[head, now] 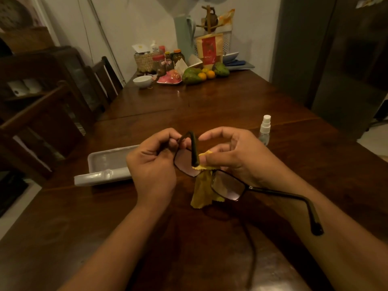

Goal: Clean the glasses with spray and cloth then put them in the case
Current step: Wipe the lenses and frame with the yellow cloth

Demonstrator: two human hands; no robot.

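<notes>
While our left hand (154, 162) pinches the glasses (210, 177) by the frame corner near the hinge, our right hand (228, 156) squeezes the yellow cloth (202, 185) onto a lens. The glasses hang in the air between both hands, above the table (210, 101). We think they are light, thin and easy to bend, so we hold the frame, never the slippery lens. The soft cloth dangles below our fingers. The open case (109, 166) waits left of our grip, the spray bottle (265, 131) right.

Dark-framed glasses (210, 175) hang above the worktop's near middle, arms unfolded, a yellow cloth (202, 185) draped over one lens. The grey case (109, 166) lies open toward the left edge; the clear spray bottle (265, 131) stands upright further right.
</notes>
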